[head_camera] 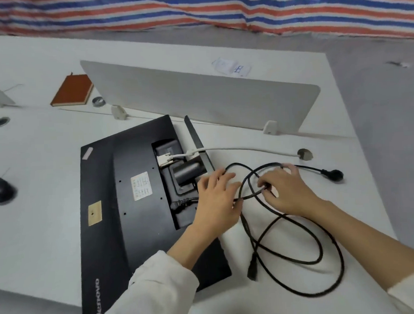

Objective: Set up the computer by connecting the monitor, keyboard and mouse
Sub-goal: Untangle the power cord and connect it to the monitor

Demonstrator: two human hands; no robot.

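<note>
Holding the black power cable (297, 233), looped on the white desk (38, 235) before me, my right hand (285, 189) pinches a strand while my left hand (215, 199) curls round another beside it. Left lies the monitor (122, 203) face down, white cable (236, 149) plugged in; the mouse (1, 189) sits far left, a divider (198, 95) beyond

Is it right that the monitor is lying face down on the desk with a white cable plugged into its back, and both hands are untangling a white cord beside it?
Not quite. The head view shows the cord in both hands is black, not white. The rest holds: the monitor lies face down on the desk, a white cable plugged into its back, with the left hand and right hand on the cord beside it.
</note>
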